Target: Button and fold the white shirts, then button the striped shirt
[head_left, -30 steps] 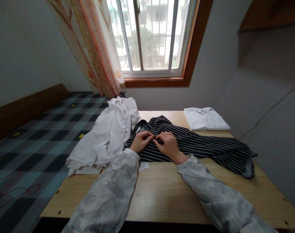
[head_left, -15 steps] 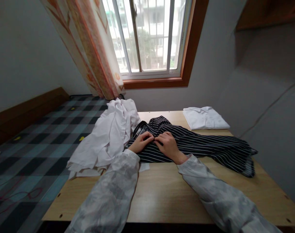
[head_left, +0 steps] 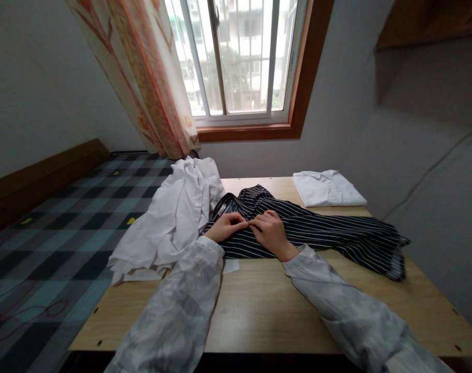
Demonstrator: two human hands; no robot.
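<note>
Head view: striped garment [head_left: 317, 230] lies lengthwise left to right on the table [head_left: 259, 305]; left hand [head_left: 224, 228] and right hand [head_left: 272, 233], fingers curled, pinch its cloth.

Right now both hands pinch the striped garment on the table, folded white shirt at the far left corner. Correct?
Not quite. The head view shows the folded white shirt at the table's far right corner. Left hand and right hand do pinch the striped garment.

Wooden table [head_left: 259, 311], striped garment [head_left: 329, 233], folded shirt [head_left: 327, 189]
</note>
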